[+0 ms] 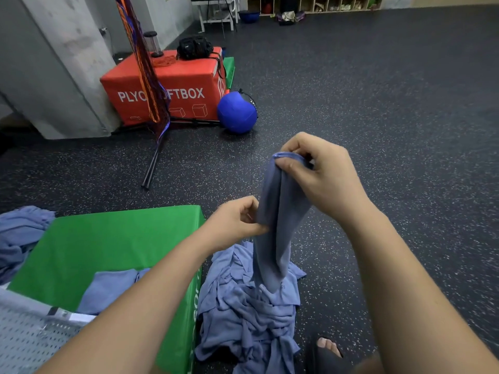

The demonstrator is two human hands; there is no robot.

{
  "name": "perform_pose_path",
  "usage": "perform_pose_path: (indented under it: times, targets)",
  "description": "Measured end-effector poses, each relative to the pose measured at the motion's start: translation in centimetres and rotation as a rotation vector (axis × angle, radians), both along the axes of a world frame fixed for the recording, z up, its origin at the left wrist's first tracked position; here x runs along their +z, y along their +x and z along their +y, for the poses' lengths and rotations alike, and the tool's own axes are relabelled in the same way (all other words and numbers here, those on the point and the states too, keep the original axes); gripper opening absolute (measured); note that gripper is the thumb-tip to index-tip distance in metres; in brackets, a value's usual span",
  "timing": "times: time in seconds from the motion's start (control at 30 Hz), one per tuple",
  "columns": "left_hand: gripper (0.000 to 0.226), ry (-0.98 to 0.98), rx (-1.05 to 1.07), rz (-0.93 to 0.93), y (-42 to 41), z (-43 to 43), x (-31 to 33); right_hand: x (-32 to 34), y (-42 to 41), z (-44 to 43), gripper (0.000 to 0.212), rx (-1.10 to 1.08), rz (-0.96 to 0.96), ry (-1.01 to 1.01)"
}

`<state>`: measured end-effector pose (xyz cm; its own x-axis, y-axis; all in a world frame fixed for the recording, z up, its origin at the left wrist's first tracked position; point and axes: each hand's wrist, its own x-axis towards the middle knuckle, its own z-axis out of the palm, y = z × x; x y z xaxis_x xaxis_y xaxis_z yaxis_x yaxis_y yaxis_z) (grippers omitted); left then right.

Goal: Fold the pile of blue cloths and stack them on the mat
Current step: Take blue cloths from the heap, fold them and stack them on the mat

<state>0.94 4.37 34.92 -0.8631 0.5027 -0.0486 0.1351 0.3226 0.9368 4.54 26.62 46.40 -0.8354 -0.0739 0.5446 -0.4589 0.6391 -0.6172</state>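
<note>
Head view shows your right hand [321,174] raised over the floor [391,90], its fingers pinched together on the top hem of a blue cloth [278,225] that hangs straight down in long folds. Your left hand [237,225] sits lower, thumb and fingers closed on the same cloth's left edge about midway down. The hanging cloth's bottom tip touches the pile of blue cloths [251,314], which lies crumpled on the floor against the right side of the green mat [108,238]. On the mat, near its front edge, a folded blue cloth [110,290] lies flat; your left forearm crosses over part of it. A second heap of blue cloths [21,236] rests at the mat's left edge, partly on it. A perforated grey surface [29,336] fills the lower-left corner. Your toes in a dark sandal [324,352] show on the floor just right of the pile. Farther off, a red plyo box [172,85] stands by a concrete wall with a black bag [194,47] on top, and a blue ball [237,112] rests on the floor touching the box's right corner.
</note>
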Motion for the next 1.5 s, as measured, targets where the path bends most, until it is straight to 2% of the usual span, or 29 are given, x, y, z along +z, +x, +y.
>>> perform_pose_path:
  times: [0.23, 0.47, 0.57, 0.7, 0.83, 0.93, 1.0, 1.13, 1.27, 1.4, 1.5]
  targets:
    - [0.028, -0.097, 0.006, -0.036, -0.2, -0.1, -2.5, 0.1, -0.1, 1.7, 0.005, -0.088, 0.034, -0.038]
    - [0.014, -0.006, 0.018, -0.035, 0.6, 1.8, -2.2, 0.3, 0.1, 1.9, 0.004, -0.091, 0.052, -0.056]
    - [0.01, -0.023, 0.031, -0.012, 0.8, 2.0, -2.1, 0.3, 0.2, 1.9, 0.004, -0.099, 0.058, -0.057]
    - [0.013, 0.008, 0.006, 0.017, 1.2, 2.5, -2.0, 0.5, 0.3, 1.7, 0.004, -0.094, 0.048, -0.088]
    - [0.016, -0.009, 0.005, 0.133, 1.8, 3.3, -1.6, 0.7, 0.4, 1.4, 0.004, -0.083, 0.033, -0.108]
    - [0.006, -0.099, 0.065, 0.234, 2.1, 3.7, -1.7, 0.7, 0.4, 1.2, 0.004, -0.074, 0.02, -0.127]
    - [0.009, -0.148, 0.11, 0.298, 2.1, 3.7, -1.9, 0.6, 0.4, 1.2, 0.004, -0.076, 0.022, -0.122]
    - [0.018, -0.156, 0.132, 0.37, 1.8, 3.6, -2.0, 0.7, 0.4, 1.6, 0.003, -0.118, 0.054, -0.126]
    - [0.011, -0.204, 0.13, 0.433, 1.6, 3.0, -2.0, 0.7, 0.4, 1.8, 0.003, -0.136, 0.065, -0.128]
    - [0.019, -0.294, 0.048, 0.618, 1.1, 2.3, -2.3, 0.8, 0.5, 1.8, 0.002, -0.145, 0.082, -0.133]
    - [0.028, -0.338, 0.055, 0.655, 1.0, 1.8, -2.7, 0.9, 0.5, 2.1, 0.002, -0.174, 0.101, -0.162]
